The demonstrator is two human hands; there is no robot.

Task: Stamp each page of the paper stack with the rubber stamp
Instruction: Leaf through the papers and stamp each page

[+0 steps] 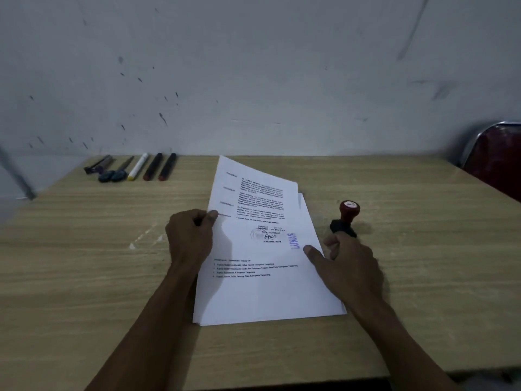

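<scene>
A pale grey wall (253, 66), scuffed and flecked with dark marks, filled the far half of the view. Below it stretched a light wood-grain table (84, 277), with the back of a dark red chair (496, 162) with a metal frame showing at the far right corner. In the middle of the table lay the paper stack (262, 294), white sheets slightly fanned, the top page printed with black text, a signature and round seal, and a blue stamped word reading LUNAS (294, 240). The page's far end was lifted off the sheets beneath. The left hand (191, 235) pinched the top page's left edge between thumb and curled fingers. The right hand (346, 263) rested at the stack's right edge, thumb pressed flat on the paper near the blue mark, the other fingers loosely curled and holding nothing. Just beyond that hand stood the rubber stamp (345, 218), upright, black base and dark red knob. At the far left lay a row of pens and markers (132, 167).
</scene>
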